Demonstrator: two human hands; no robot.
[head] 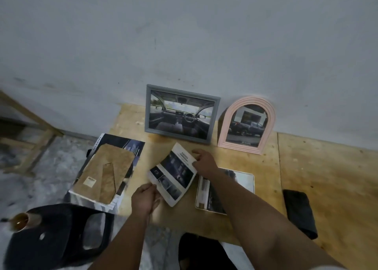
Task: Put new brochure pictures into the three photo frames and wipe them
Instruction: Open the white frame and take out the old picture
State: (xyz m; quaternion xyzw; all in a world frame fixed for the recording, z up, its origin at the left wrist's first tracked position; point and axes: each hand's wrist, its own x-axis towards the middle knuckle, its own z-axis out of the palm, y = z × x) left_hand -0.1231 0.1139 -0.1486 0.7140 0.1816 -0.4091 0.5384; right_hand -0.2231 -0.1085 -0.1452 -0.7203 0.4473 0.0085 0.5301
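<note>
- Head view shows both hands holding one brochure page (172, 172) over the wooden tabletop (306, 167).
- Left hand (145, 200) pinches the page's near corner.
- Right hand (204, 161) grips the page's far edge.
- Just behind the page, a grey frame (182, 114) leans on the wall with a car picture inside.
- Beside the grey frame stands a pink arched frame (246, 124) with a truck picture.
- Left of the page, a brown frame back (106, 177) lies on a brochure stack (122, 143).
- Right of the page, under the right arm, lies a flat frame (245, 179).
- Far right of the page lies a black cloth (299, 212).
</note>
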